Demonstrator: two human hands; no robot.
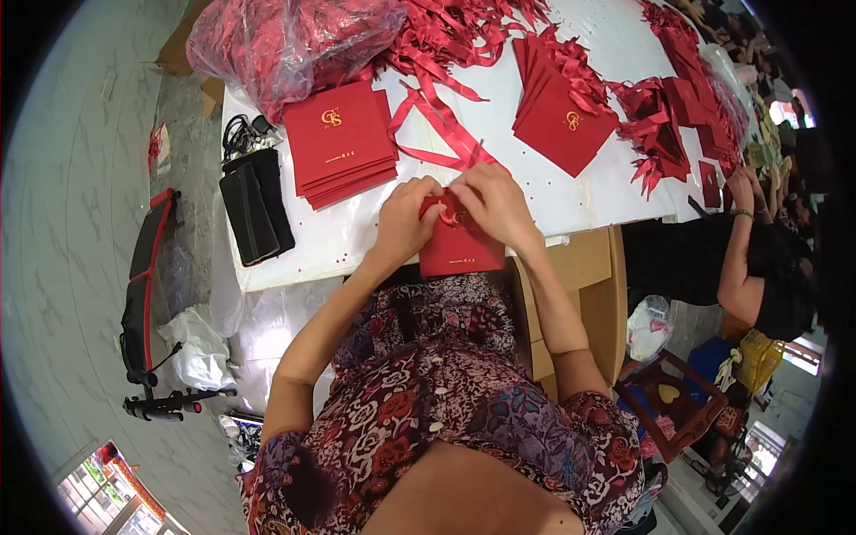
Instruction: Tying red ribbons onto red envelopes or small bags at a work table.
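A flat red paper bag [459, 252] with a small gold emblem lies at the near edge of the white table [588, 192]. My left hand [403, 220] pinches its top left edge. My right hand [492, 203] grips the top right, where a red ribbon [443, 207] sits between my fingers. Both hands touch each other above the bag. A long red ribbon [446, 134] trails across the table just beyond my hands.
A stack of red bags [341, 141] lies to the left, another stack with ribbons [562, 111] to the right. A plastic sack of red ribbons [285, 40] sits far left. A black pouch [254, 209] lies at the table's left edge. Another person [740, 259] works at right.
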